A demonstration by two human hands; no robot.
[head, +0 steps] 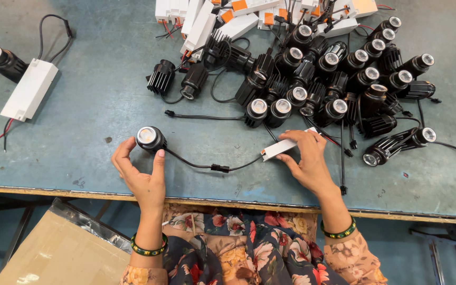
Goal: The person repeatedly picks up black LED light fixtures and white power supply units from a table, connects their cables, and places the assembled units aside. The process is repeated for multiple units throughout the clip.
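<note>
On the worn blue-green table [80,121], the left hand [141,177] curls around a small black spotlight [150,139], thumb and fingers cupping its body from below and from either side, so the lamp stands lens-up just above the palm, close to the table's near edge. A black cable [196,164] runs from the lamp to the right through a connector [220,168] and on to a white driver box [286,146], which the right hand [308,163] pinches at its far end with the fingertips, the box lying flat on the table under the fingers. Beyond the right hand lies a heap of black spotlights [333,79] with tangled leads, and behind it a row of white driver boxes [207,21]. Far to the left, another spotlight wired to a white driver [30,88] lies well apart from both hands.
</note>
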